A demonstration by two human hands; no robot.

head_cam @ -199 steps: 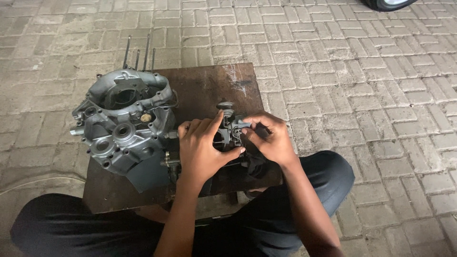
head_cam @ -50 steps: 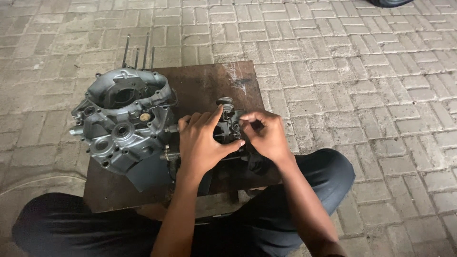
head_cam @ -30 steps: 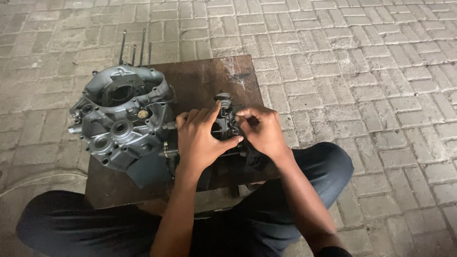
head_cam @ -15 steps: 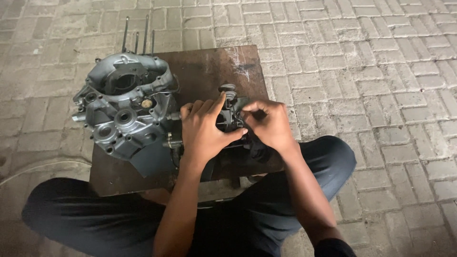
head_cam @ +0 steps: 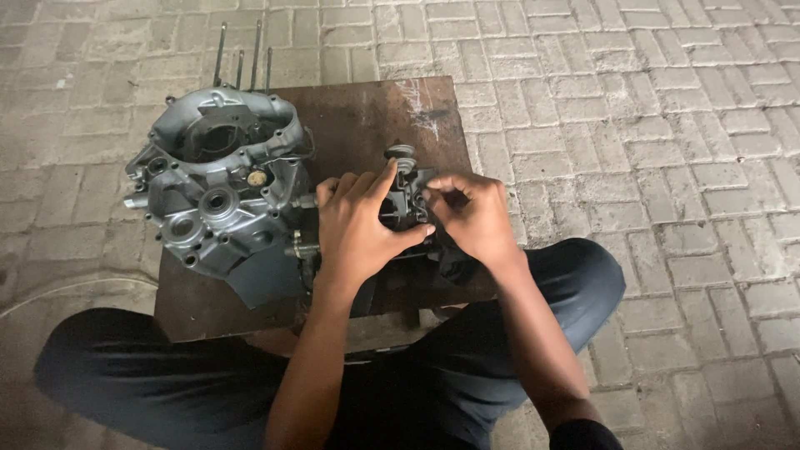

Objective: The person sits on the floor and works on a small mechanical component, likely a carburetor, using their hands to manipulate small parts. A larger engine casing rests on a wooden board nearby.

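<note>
A small grey metal engine part (head_cam: 403, 187) with a round cap on top stands on a rusty brown metal board (head_cam: 367, 117). My left hand (head_cam: 357, 225) wraps around its left side, fingers spread over it. My right hand (head_cam: 472, 215) pinches its right side with fingertips together; whatever sits between those fingertips is too small to make out. To the left on the same board lies a large grey engine crankcase (head_cam: 221, 183) with several long studs sticking up at its far end.
The board rests low over a brick-paved ground (head_cam: 650, 125). My legs in dark trousers (head_cam: 542, 300) are folded around the near edge of the board. A pale curved line runs on the ground at lower left.
My hands have stayed on the small part, with only slight finger shifts. The view has drifted a little, so the board sits slightly lower and to the right in frame.
</note>
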